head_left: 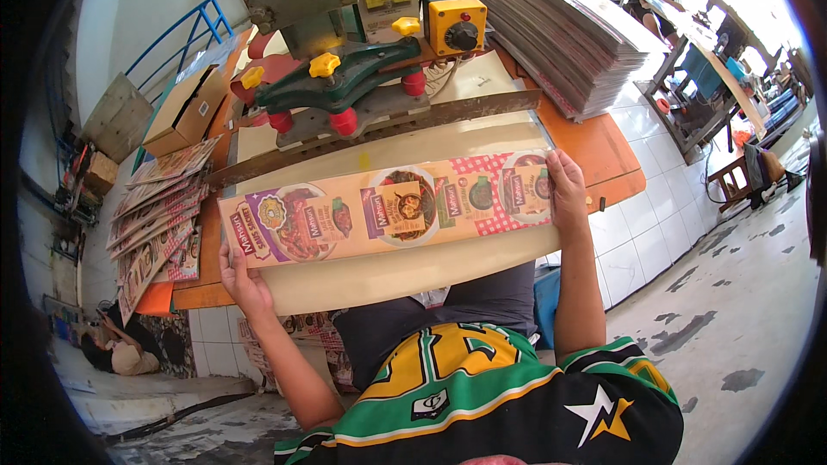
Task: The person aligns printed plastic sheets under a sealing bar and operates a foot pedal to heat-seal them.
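Observation:
A long flat printed sheet with food pictures (pixel 345 211) stretches between my two hands above a pale cream board (pixel 379 280). My left hand (pixel 245 282) grips its left end, thumb along the near edge. At the opposite end, my right hand (pixel 566 185) pinches the short edge. Just beyond the sheet stands a press machine with a dark green clamp frame (pixel 345 90), yellow knobs and red feet. A long metal bar (pixel 379 139) runs crosswise beneath that frame.
A tall stack of flat sheets (pixel 560 30) stands at the back right. Fanned printed sheets (pixel 159 215) lie at the left table edge, near an open cardboard box (pixel 183 112). A yellow control box (pixel 455 24) sits by the machine. Other people are at the far right and lower left.

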Tool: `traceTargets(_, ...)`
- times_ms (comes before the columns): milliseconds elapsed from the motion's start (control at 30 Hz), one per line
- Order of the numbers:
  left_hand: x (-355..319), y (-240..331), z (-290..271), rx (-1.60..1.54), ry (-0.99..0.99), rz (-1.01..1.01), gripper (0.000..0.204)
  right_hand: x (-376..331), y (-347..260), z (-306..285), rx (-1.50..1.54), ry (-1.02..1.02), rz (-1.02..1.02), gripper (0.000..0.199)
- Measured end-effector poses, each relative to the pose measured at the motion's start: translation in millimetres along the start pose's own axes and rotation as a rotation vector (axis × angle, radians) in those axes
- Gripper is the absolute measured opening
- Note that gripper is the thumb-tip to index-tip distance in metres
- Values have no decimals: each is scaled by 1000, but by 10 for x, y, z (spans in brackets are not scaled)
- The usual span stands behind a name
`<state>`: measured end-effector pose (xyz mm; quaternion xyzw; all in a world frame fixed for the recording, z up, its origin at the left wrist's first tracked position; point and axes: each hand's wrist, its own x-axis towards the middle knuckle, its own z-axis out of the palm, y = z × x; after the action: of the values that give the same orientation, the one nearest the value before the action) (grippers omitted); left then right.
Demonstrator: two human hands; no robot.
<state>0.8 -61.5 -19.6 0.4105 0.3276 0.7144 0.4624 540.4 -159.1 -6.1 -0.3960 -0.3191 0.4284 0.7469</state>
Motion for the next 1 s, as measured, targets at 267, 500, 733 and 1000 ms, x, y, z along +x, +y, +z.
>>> traceTargets(267, 21, -41, -76, 34, 22, 3, 35, -19, -27, 23, -3, 11, -13, 24)
traceTargets(500, 11, -13, 15, 49, 33, 1, 35, -27, -28, -3, -24, -72, 42, 30)
traceTargets(733, -9, -8, -16, 8, 8, -1, 38, -53, -56, 51, 25, -79, 28, 32)
traceTargets(1000, 10, -31, -84, 9, -23, -19, 35, -34, -34, 60, 11, -23, 6, 27)
